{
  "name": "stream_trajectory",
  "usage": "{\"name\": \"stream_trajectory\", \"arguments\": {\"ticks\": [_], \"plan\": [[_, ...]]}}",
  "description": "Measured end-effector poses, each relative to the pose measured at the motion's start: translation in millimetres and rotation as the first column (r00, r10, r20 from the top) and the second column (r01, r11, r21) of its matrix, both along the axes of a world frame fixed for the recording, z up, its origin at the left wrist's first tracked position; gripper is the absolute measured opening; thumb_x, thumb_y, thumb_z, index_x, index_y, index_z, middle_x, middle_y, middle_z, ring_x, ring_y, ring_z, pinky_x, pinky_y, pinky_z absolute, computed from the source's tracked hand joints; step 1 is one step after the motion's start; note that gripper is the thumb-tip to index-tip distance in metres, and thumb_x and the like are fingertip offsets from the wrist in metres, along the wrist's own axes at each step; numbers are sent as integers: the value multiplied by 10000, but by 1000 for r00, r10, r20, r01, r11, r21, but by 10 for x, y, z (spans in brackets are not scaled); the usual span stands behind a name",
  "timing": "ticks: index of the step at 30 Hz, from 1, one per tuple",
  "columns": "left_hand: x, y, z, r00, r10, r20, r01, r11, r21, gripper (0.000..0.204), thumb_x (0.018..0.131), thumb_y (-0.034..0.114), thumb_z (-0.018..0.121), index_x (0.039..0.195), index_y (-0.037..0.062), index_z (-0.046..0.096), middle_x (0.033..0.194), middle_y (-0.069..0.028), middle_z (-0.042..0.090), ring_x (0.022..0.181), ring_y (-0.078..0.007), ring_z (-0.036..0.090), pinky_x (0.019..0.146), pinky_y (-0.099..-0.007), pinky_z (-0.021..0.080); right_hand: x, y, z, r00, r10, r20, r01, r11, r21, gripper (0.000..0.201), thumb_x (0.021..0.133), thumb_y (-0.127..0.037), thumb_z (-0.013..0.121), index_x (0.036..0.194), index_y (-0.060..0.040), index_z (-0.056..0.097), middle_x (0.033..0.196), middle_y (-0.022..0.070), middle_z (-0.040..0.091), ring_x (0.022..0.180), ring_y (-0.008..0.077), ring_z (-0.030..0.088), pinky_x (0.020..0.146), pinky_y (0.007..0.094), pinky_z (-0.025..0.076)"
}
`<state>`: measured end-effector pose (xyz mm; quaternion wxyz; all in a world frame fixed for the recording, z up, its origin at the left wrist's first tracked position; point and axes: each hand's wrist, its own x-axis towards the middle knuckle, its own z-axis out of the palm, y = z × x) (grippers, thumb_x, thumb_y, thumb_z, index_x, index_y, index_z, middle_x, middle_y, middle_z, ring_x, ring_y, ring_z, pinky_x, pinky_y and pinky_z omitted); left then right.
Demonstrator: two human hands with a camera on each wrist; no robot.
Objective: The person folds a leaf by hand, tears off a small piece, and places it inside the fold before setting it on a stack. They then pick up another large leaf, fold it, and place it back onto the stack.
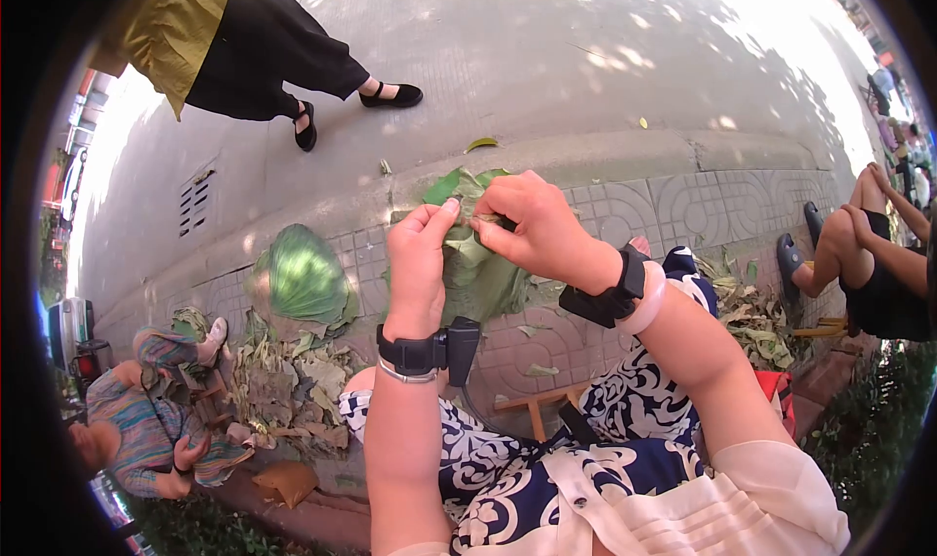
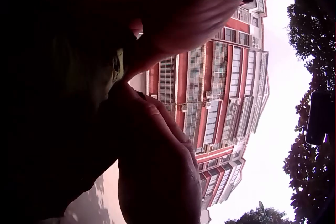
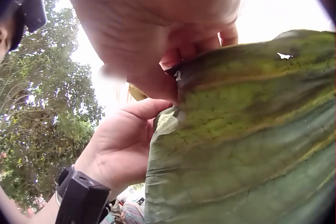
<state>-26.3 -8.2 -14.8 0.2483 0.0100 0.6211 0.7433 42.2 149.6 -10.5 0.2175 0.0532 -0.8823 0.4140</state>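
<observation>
Head view, near the middle of the frame, showed the left hand (image 1: pixel 420 263) and right hand (image 1: pixel 547 232) close together at the upper edge of a broad green leaf (image 1: pixel 485 288), which hung toward six o'clock over the paving (image 1: pixel 625 209). The right hand pinched the edge between thumb and forefinger, its other fingers curled. The left thumb and forefinger were nearly closed on the same edge, just beside the right fingertips; the left wrist view was too dark to tell how its remaining fingers lay.

Tearing looked the likeliest trouble. The right wrist view showed creases near the pinch and a small hole (image 3: pixel 284 56) toward two o'clock, so an uneven pull between two grips so close together could have split the blade along a vein. Most of the leaf hung unsupported, and its weight, or a gust, could have twisted it loose if either pinch slackened.

The bulky black device (image 1: pixel 462 349) on the left wrist sat near the leaf's lower part and could have snagged it. Had the leaf dropped toward eight o'clock, it could have landed by another green leaf (image 1: pixel 305 273) or among the withered scraps (image 1: pixel 307 385) and been mixed up with them.
</observation>
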Motion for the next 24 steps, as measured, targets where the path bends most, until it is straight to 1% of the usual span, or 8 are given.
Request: {"name": "stream_trajectory", "arguments": {"ticks": [2, 5, 8, 11, 16, 20, 23, 24], "plan": [[-20, -35, -19, 999, -8, 40, 7, 1000, 30, 161, 934, 150, 662, 821, 36, 665, 789, 24, 633, 702, -41, 536, 664, -219, 429, 9, -7, 9, 1000, -9, -27, 10, 999, 35, 121, 776, -130, 707, 782, -50, 616, 730, 80, 590, 697, 296, 534, 660, 391, 436], [-43, -32, -13, 999, -33, -7, 33, 999, 33, 165, 939, 160, 658, 828, 38, 664, 797, 22, 635, 722, -43, 544, 684, -218, 434, 28, -16, 27, 998, -53, 46, 56, 997, -59, 145, 810, -143, 717, 816, -30, 626, 711, 70, 584, 667, 221, 537, 632, 350, 441], [-32, -20, 47, 999, -44, -5, 45, 998, 36, 156, 941, 165, 657, 852, 37, 665, 807, 20, 639, 743, -44, 555, 702, -215, 437, 1, 37, -30, 983, -3, 183, 54, 960, -274, 176, 853, -162, 720, 863, -5, 641, 691, 33, 573, 659, 120, 510, 601, 286, 430], [-27, -19, 166, 995, -96, -2, 96, 995, 19, 143, 937, 169, 665, 881, 37, 667, 820, 18, 647, 753, -46, 566, 710, -210, 441, -12, 62, -31, 963, 44, 267, 68, 916, -396, 207, 882, -186, 719, 901, 10, 652, 684, -1, 555, 669, 69, 476, 593, 245, 412], [-81, -149, 143, 979, -192, -69, 188, 980, -62, 77, 925, 141, 677, 922, 65, 664, 840, 34, 642, 762, -37, 575, 714, -206, 448, -12, 80, 16, 940, 86, 331, 73, 895, -440, 235, 884, -216, 729, 918, 7, 662, 707, -15, 570, 680, 63, 476, 600, 249, 410], [-54, -118, 142, 983, -158, -94, 157, 987, -20, 58, 915, 107, 687, 908, 55, 664, 825, 40, 641, 746, -29, 572, 690, -194, 446, -9, 64, 77, 895, 180, 407, -5, 918, -395, 244, 875, -226, 742, 930, 0, 669, 718, -13, 582, 681, 52, 465, 601, 249, 399], [-34, -98, 141, 977, -165, -137, 165, 986, -15, 58, 913, 89, 687, 896, 38, 667, 810, 40, 643, 727, -25, 566, 660, -190, 445, -8, 34, -83, 915, 245, 321, -90, 899, -429, 246, 863, -232, 753, 898, -2, 674, 704, -18, 580, 688, 54, 464, 607, 249, 399], [-29, -95, 141, 976, -160, -147, 159, 987, -21, 63, 911, 83, 689, 891, 27, 670, 799, 36, 643, 719, -23, 561, 646, -190, 443, -5, 32, -69, 904, 252, 346, -75, 890, -451, 243, 861, -228, 754, 882, 0, 672, 700, -18, 580, 691, 57, 467, 612, 249, 403]]}}
